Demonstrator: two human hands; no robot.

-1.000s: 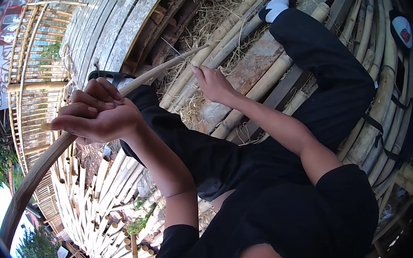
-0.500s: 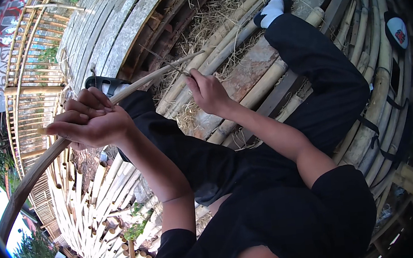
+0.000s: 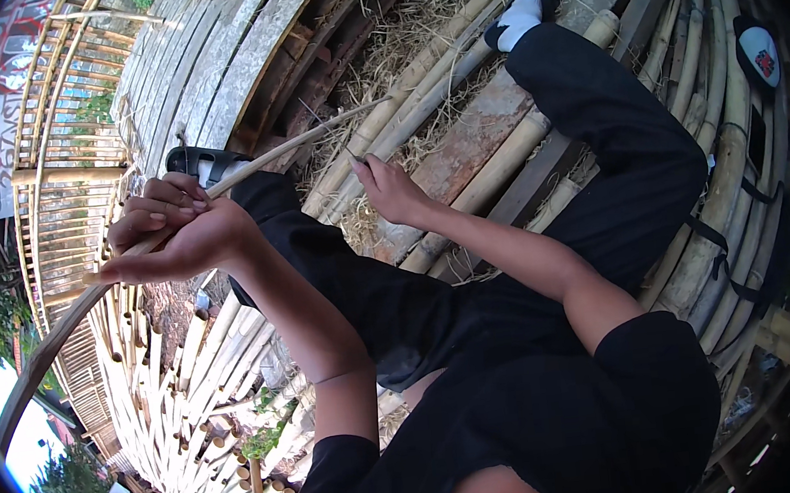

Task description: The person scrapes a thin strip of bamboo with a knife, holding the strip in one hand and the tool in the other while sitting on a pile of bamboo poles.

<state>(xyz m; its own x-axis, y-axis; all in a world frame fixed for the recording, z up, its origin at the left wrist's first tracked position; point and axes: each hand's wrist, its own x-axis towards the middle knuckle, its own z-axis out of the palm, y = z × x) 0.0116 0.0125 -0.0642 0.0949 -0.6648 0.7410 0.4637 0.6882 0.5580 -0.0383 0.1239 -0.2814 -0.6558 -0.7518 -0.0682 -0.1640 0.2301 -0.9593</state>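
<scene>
My left hand [image 3: 174,225] is raised on the left, its fingers wrapped round a long, slightly bent wooden stick [image 3: 57,341]. The stick slants from the lower left edge up to a pale, thin tip right of centre. My right hand [image 3: 394,191] is closed on a thin-bladed knife [image 3: 357,157], whose handle is hidden in the fist. Its narrow blade runs up and left across the line of the stick near the tip. Whether the blade touches the wood I cannot tell.
Under my outstretched legs lie bamboo poles [image 3: 480,186] with straw-like shavings [image 3: 422,30] among them. A grey plank platform [image 3: 205,51] stands at upper left, beside a bamboo fence [image 3: 70,183]. At right, a black and white cap [image 3: 759,55] and a black strap [image 3: 713,244] rest on bamboo.
The knife blade has turned steeper against the stick, and my right hand has dropped slightly. My left hand has shifted a little, still gripping the stick.
</scene>
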